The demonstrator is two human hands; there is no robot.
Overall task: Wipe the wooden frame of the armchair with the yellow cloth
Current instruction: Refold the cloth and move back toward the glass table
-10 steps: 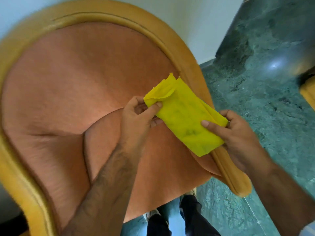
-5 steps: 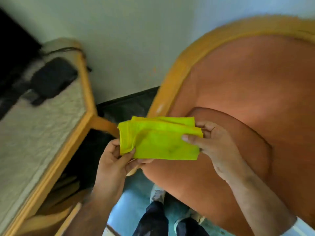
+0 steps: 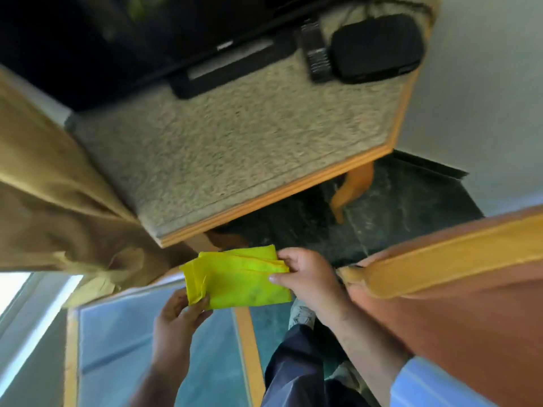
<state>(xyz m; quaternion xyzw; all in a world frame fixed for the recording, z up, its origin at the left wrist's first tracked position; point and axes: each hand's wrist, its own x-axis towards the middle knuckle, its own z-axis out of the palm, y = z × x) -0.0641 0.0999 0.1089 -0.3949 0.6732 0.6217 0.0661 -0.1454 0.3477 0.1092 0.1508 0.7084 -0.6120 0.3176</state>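
two big pieces of furniture are filling the head view: a speckled stone-topped table [image 3: 235,136] with a wooden edge is sitting across the upper middle, carrying a dark screen [image 3: 132,39], a remote [image 3: 316,54] and a black box [image 3: 377,48], and the armchair [image 3: 470,318] is coming in from the right with its orange upholstery. the armchair's wooden frame [image 3: 455,257] is showing as a pale rail running up toward the right edge, its near end lying just beside the right wrist. a tan curtain [image 3: 53,207] is hanging on the left, and a glass-topped low table [image 3: 147,333] is lying below the hands over the green floor [image 3: 382,207].

the yellow cloth [image 3: 238,280] is being held in the air between both hands, folded into a flat stack and touching no part of the frame. the right hand [image 3: 305,277] is pinching the cloth's right edge, thumb on top and fingers behind. the left hand [image 3: 179,318] is pinching the lower left corner the same way.

judging from this, the step in hand is readying the folded cloth, with no wiping under way. the next move is probably calling for one hand to take the cloth alone, bring it right onto the rail's near end, press it flat and draw it along the wood while keeping off the upholstery.
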